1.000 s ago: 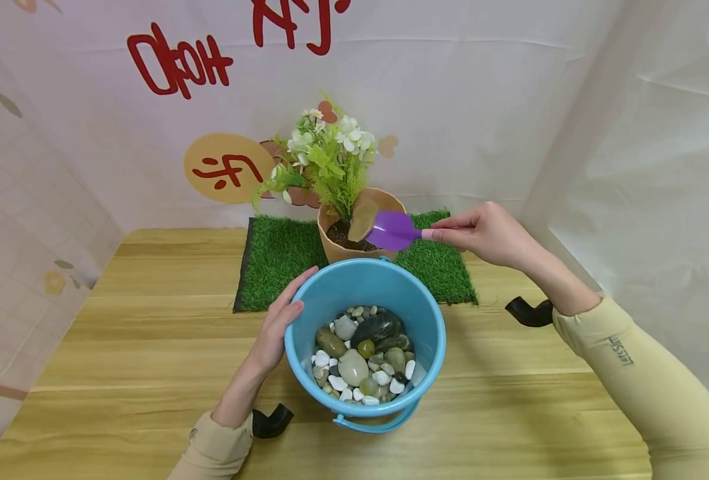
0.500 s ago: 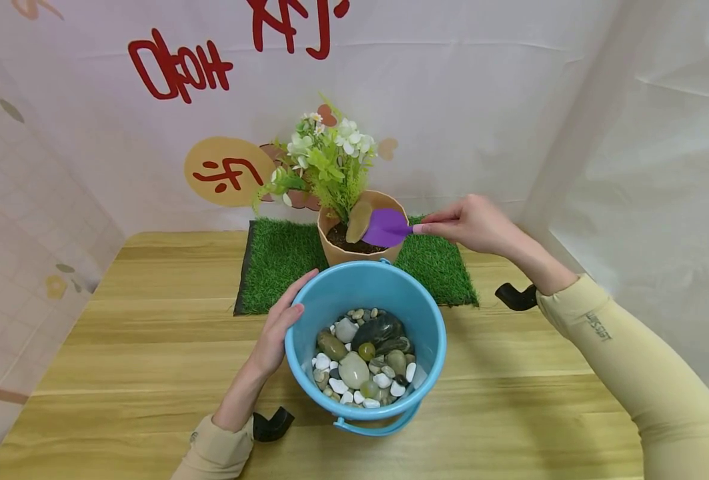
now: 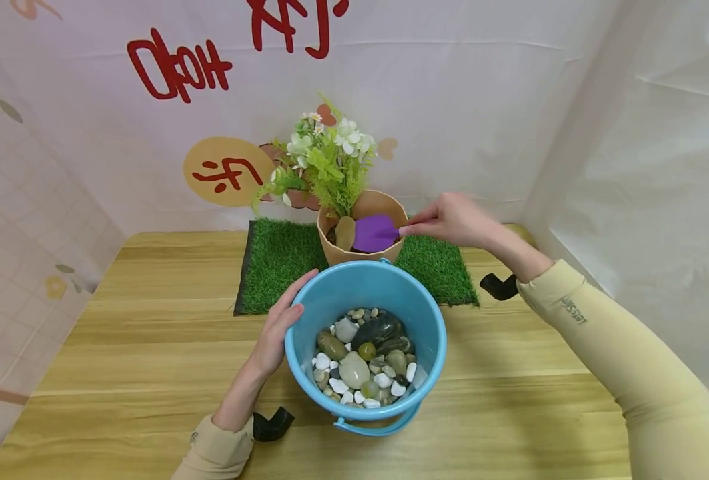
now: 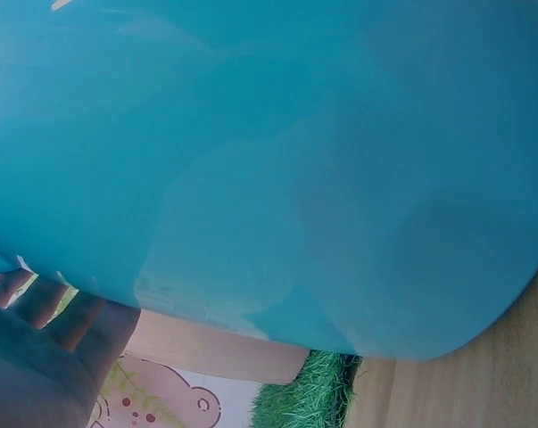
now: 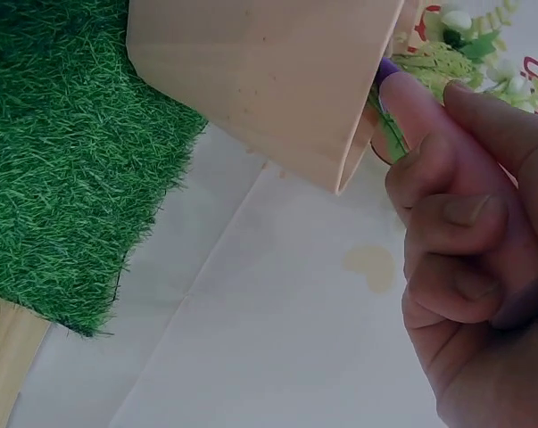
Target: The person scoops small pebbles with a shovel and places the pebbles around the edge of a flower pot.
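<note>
My right hand [image 3: 453,219] grips the pink handle [image 5: 460,147] of a small garden trowel, its fingers curled round it. The trowel's purple blade [image 3: 375,233] is inside the peach flowerpot [image 3: 360,257]. Against the blade's left edge stands a flat brown stone [image 3: 345,233], over the dark soil and below the flowering plant [image 3: 330,160]. My left hand [image 3: 276,333] holds the left side of a blue bucket [image 3: 294,360], thumb over the rim and fingers along the outside wall. Many pebbles [image 3: 354,370] of mixed colours lie in the bucket.
Artificial grass [image 3: 282,267] lies under the pot on the wooden table [image 3: 150,347]. The bucket's handle [image 3: 378,430] hangs down at the near side. Behind the table is a white printed backdrop [image 3: 462,120]. Black pieces are at both wrists.
My right hand moved left and slightly up, bringing the trowel blade down into the pot. The brown stone slid off the blade, lower and leftward. My left hand stayed on the bucket.
</note>
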### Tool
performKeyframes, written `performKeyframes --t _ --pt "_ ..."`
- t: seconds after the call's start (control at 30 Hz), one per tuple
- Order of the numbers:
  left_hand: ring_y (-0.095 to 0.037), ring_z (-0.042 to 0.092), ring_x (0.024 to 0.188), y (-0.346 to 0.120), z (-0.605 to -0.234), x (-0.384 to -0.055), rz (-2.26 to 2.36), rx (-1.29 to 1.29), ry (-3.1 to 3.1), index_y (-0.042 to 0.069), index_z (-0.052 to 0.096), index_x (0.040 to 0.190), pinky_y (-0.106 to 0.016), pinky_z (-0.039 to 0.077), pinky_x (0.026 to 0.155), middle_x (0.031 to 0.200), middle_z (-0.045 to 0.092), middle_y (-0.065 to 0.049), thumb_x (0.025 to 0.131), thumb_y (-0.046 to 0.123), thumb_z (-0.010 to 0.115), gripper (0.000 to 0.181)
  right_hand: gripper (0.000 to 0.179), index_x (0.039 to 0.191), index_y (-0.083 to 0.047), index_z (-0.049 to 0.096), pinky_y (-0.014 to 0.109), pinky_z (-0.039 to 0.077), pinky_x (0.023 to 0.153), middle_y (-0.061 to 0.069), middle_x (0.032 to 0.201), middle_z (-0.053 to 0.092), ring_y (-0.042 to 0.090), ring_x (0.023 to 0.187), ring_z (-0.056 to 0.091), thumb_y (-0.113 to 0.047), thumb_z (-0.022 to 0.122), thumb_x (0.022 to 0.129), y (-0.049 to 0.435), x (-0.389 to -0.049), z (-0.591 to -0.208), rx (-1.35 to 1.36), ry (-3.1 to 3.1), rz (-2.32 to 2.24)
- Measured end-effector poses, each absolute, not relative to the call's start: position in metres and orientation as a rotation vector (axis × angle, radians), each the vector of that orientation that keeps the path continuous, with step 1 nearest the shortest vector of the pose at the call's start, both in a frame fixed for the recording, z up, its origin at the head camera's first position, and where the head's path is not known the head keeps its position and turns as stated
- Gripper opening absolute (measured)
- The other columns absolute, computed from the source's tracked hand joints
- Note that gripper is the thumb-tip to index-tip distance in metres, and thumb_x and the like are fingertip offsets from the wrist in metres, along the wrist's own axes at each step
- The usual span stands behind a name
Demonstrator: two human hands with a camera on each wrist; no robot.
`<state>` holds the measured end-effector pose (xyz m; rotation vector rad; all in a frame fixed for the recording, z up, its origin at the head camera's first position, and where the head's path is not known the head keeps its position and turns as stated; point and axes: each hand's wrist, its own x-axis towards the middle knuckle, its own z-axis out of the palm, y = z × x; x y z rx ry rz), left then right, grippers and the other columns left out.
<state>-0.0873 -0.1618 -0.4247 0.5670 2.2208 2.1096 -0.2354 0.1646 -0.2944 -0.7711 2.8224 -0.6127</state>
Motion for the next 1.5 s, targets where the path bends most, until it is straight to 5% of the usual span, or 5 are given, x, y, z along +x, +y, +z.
performKeyframes --t 0.2,0.33,0.67,1.03,1.5 --pt "0.001 0.054 0.134 -0.161 -0.426 -0.087 2.119 0.562 2.205 0.008 0.033 0.165 -0.063 0.045 0.109 0.165 0.039 -0.026 0.105 0.020 0.032 0.061 0.021 0.091 -0.025 0.086 0.027 0.030 0.056 -0.011 0.056 0.048 0.009 0.056 0.032 -0.040 0.072 0.098 0.153 -0.240 -0.296 -0.850 2.795 -0.570" --pt "0.000 0.054 0.134 -0.162 -0.426 -0.087 2.116 0.562 2.211 0.009 0.033 0.165 -0.050 0.049 0.110 0.165 0.040 -0.026 0.105 0.019 0.032 0.061 0.026 0.088 -0.024 0.085 0.027 0.028 0.053 -0.011 0.053 0.036 0.008 0.053 0.028 -0.043 0.071 0.099 0.144 -0.241 -0.292 -0.817 2.768 -0.583" --pt "0.002 0.054 0.134 -0.161 -0.426 -0.088 2.123 0.563 2.200 0.009 0.032 0.165 -0.066 0.044 0.110 0.165 0.039 -0.026 0.104 0.018 0.032 0.061 0.026 0.111 -0.018 0.085 0.032 0.051 0.067 0.005 0.097 0.084 0.011 0.069 0.064 -0.037 0.070 0.100 0.128 -0.237 -0.279 -0.725 2.830 -0.489" --pt "0.001 0.054 0.135 -0.162 -0.426 -0.089 2.111 0.557 2.209 0.010 0.033 0.165 -0.029 0.050 0.106 0.166 0.039 -0.024 0.105 0.019 0.033 0.061 0.026 0.111 -0.017 0.085 0.043 0.059 0.084 0.006 0.105 0.084 0.022 0.092 0.078 -0.035 0.070 0.100 0.144 -0.228 -0.279 -0.714 2.890 -0.462" --pt "0.001 0.054 0.134 -0.161 -0.425 -0.088 2.115 0.558 2.205 0.008 0.031 0.165 -0.052 0.048 0.109 0.165 0.039 -0.026 0.105 0.019 0.032 0.062 0.033 0.114 -0.018 0.084 0.038 0.058 0.072 0.007 0.105 0.084 0.022 0.089 0.080 -0.044 0.071 0.099 0.164 -0.188 -0.262 -0.715 2.979 -0.524"
